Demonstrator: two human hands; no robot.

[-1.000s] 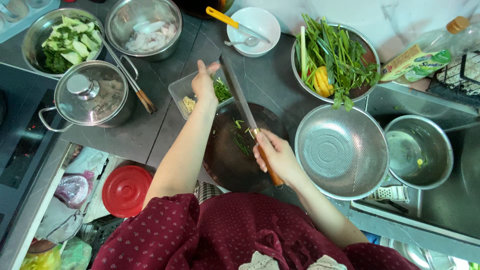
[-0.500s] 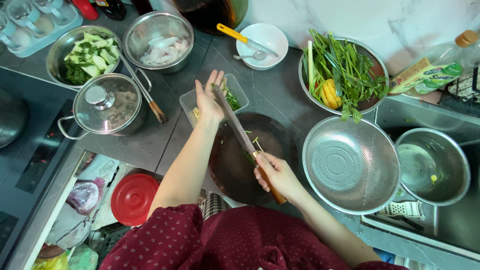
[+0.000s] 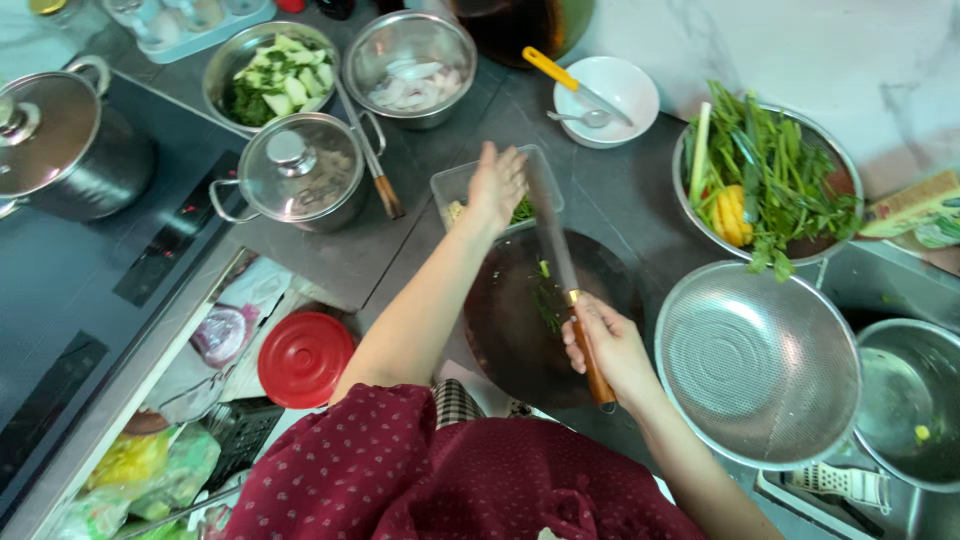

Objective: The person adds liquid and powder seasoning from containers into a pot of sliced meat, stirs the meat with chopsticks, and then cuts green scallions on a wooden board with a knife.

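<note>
A: Largest item on the surface (image 3: 640, 200)?
B: Round dark cutting board (image 3: 520, 330), front centre, flecked with chopped greens.
A: Knife (image 3: 565, 280)?
B: Blade flat above board, tip toward clear plastic container (image 3: 455, 185); wooden handle clenched in right hand (image 3: 605, 345).
A: Left hand (image 3: 497, 185)?
B: Grip released, fingers spread over container.

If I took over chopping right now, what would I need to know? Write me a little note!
Left hand: open, fingers spread over the clear plastic tub of chopped greens.
Right hand: gripping the wooden handle of the cleaver, blade pointing away toward the tub.
Dark round cutting board: only a few green scraps remain on it.
Done: chopped greens sit in the tub.
Left: the metal bowl on the right holds whole, uncut green stalks and something yellow.
</note>
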